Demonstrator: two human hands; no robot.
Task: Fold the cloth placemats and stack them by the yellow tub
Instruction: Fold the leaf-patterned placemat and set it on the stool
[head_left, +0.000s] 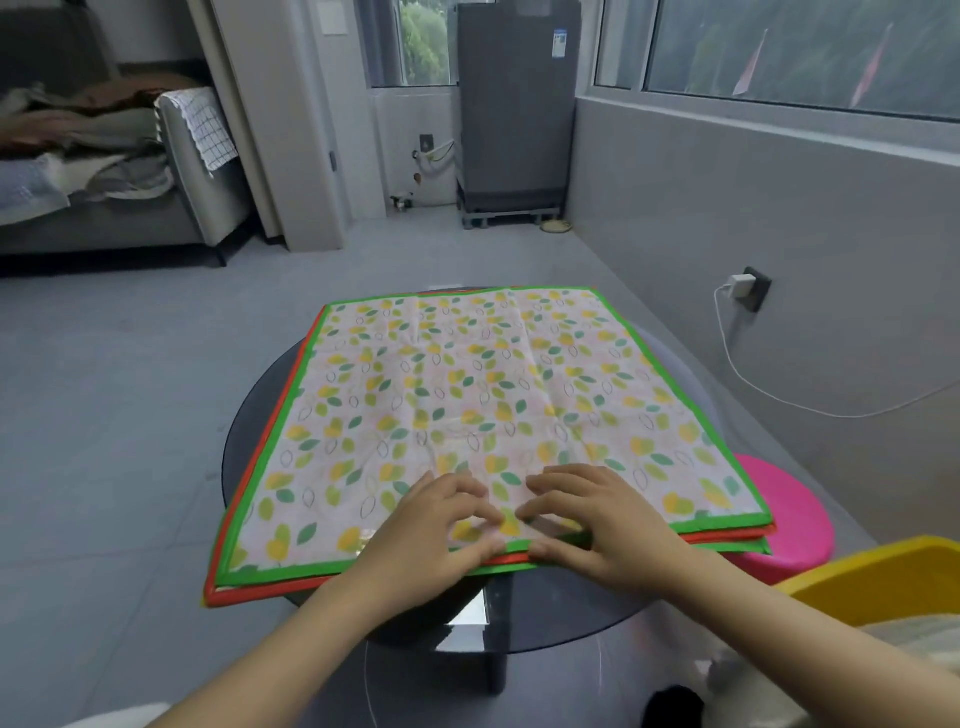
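Head view: the leaf-printed, green-bordered cloth placemat (467, 405) lies flat atop the pile on the round dark glass table (249, 441). Left hand (441, 525) and right hand (597, 519) pinch its near hem (only the top layer, ideally); lift evenly towards the far edge.

The top placemat (467, 395) is thin matt cloth, leaf-printed and faintly creased, bound in smooth green tape; red-bound cloth edges (260, 457) show beneath at 9 o'clock. The round table (519, 613) is dark glossy glass, mirror-bright at 6 o'clock. At 4 o'clock, the yellow tub (883, 577) and pink stool (789, 519) look like smooth plastic
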